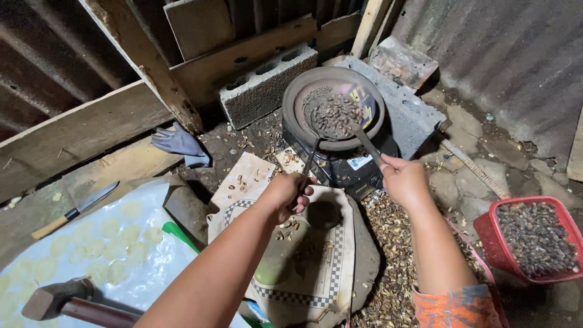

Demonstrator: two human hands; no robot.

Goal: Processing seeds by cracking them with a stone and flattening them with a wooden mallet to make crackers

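metal utensils gripped by left hand and right hand over pan (dark seeds).

Both forearms are bare; an orange patterned garment shows at lower right.

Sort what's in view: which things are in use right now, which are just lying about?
In use: left hand and right hand, each holding a utensil over the pan of seeds on the black cooker.
Lying about: knife, hammer, grey glove, red basket.
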